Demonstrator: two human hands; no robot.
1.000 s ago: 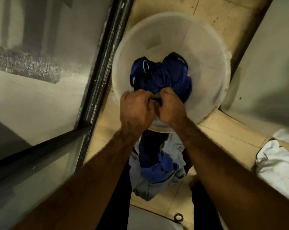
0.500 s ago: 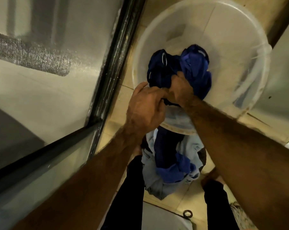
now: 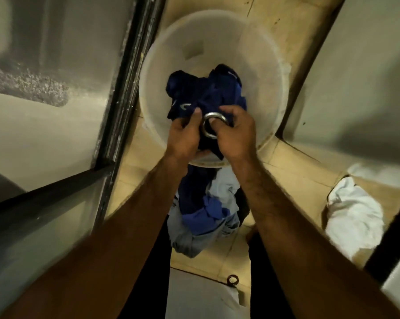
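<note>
- Far left: glass door [image 3: 44, 134] in a dark metal frame [image 3: 125, 88], which stands just beside the bucket.
- Left hand [image 3: 185, 134]: fingers curled, pinching a fold of the blue garment [image 3: 205, 93] at the bucket's near rim.
- Garment: wadded. Its upper part lies inside the white bucket [image 3: 270, 65]. The rest drapes over the near rim down to a cloth pile [image 3: 205, 217], blue and pale blue, between the person's legs.
- Metal ring [image 3: 214, 125]: between both hands, against the cloth. Can't tell if fabric is threaded through it.
- Right hand [image 3: 237, 132]: fingers curled over the ring, and the thumb tip seems to poke through it.
- Handling, my read: the cloth is soft and limp with no shape of its own. It is probably damp, so heavier and clingier than it looks.
- Grab a bunched handful close to the ring, not a loose edge.
- The ring is rigid, smooth and likely slick, so hook a finger through rather than pinch it.
- Right: white cloth [image 3: 353, 215] on the tiled floor [image 3: 297, 31], well apart from the bucket.
</note>
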